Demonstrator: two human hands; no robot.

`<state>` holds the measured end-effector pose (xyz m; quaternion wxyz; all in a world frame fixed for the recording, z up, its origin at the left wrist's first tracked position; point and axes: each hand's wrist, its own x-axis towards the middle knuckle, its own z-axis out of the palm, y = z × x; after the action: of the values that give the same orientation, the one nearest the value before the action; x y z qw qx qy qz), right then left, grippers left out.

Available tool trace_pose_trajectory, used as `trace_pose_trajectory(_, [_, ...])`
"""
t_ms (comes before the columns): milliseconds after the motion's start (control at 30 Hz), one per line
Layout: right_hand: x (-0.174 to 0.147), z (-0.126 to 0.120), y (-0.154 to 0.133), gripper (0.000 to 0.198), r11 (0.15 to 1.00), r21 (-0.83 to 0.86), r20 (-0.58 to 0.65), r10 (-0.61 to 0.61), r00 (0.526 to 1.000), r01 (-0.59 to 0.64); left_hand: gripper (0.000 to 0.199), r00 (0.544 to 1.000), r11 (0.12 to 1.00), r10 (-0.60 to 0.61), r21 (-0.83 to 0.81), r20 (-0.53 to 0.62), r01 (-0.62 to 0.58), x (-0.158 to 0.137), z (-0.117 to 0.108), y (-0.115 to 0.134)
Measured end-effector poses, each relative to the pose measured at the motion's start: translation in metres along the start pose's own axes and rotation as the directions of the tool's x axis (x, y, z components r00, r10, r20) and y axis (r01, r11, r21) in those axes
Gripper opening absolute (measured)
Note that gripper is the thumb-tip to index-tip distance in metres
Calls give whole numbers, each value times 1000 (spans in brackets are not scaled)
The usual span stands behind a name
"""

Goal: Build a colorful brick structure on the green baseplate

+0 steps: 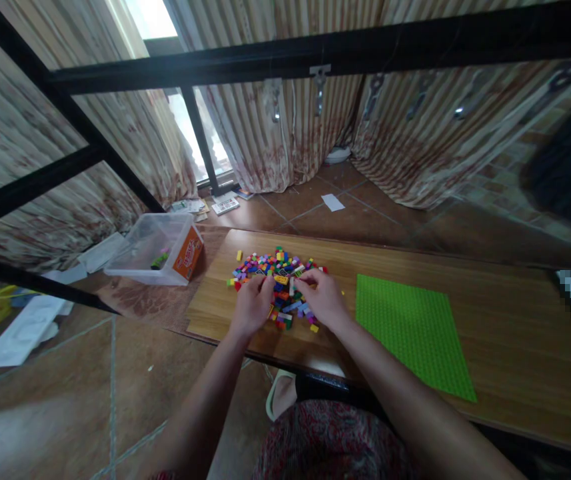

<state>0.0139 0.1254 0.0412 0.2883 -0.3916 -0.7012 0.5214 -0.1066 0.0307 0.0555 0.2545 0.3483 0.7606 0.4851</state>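
Many small toy building bricks point(285, 257) in mixed colours lie in a loose heap on the wooden table point(515, 333). Over the near left part of the heap is my left hand point(254, 305), its thumb and fingers pinched together. A speck of lime green shows by its fingertips, but what it grips is too small to make out. Facing it from the other side, my right hand point(322, 299) pinches a small whitish brick point(292, 287) between thumb and finger. To the right of the heap, a flat green baseplate point(410, 330) lies on the table.
A clear plastic box point(140, 257) with an orange label stands left of the table, a few pieces inside. Black metal bars point(285, 57) cross the view in front of curtains point(275, 140). Papers point(332, 202) lie on the tiled floor. A pale slipper point(281, 395) shows below the table edge.
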Motion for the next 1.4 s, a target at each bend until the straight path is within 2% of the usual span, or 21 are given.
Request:
trace_pose_trajectory(67, [11, -3, -1, 9, 942, -328, 25, -68, 997, 73, 34, 996, 954, 85, 288, 6, -83, 15, -11, 0])
trace_pose_trajectory(100, [14, -4, -2, 9, 897, -434, 50, -75, 996, 89, 33, 994, 906, 109, 410, 22, -108, 21, -15, 0])
trace_pose_trajectory(167, [16, -3, -4, 8, 847, -521, 95, -66, 993, 106, 31, 991, 802, 118, 583, 58, -129, 32, -21, 0])
trace_pose_trajectory(233, [15, -3, -5, 9, 823, -557, 115, -58, 992, 113, 28, 991, 741, 103, 658, 89, -136, 39, -24, -1])
trace_pose_trajectory(367, [9, -4, -10, 19, 745, -642, 191, -71, 979, 179, 21, 988, 737, 86, 659, 126, -148, 48, -24, -6])
trace_pose_trajectory(500, [5, -6, -16, 24, 750, -595, 301, -124, 945, 288, 17, 986, 779, 91, 607, 140, -158, 51, -27, -9])
trace_pose_trajectory(567, [5, -4, -17, 25, 737, -598, 315, -144, 938, 314, 19, 985, 797, 96, 582, 144, -162, 51, -30, -11])
trace_pose_trajectory(667, [8, 2, -18, 25, 675, -657, 318, -155, 935, 335, 24, 982, 814, 104, 554, 158, -175, 48, -36, -14])
trace_pose_trajectory(833, [16, 10, -16, 25, 551, -757, 361, -96, 928, 351, 26, 979, 848, 128, 493, 160, -192, 37, -41, -21])
trace_pose_trajectory(1000, [19, 13, -15, 24, 500, -774, 378, -130, 917, 390, 28, 981, 803, 108, 567, 162, -183, 21, -31, -20])
trace_pose_trajectory(1100, [20, 16, -14, 23, 506, -772, 366, -140, 920, 384, 31, 980, 730, 123, 655, 155, -195, 15, -22, -15])
trace_pose_trajectory(1300, [21, 16, -10, 20, 628, -726, 269, -115, 956, 280, 32, 987, 608, 118, 778, 105, -155, 10, -8, -8])
trace_pose_trajectory(1400, [16, 12, -14, 25, 603, -723, 278, -192, 941, 337, 26, 990, 599, 112, 789, 84, -135, 8, -4, -8])
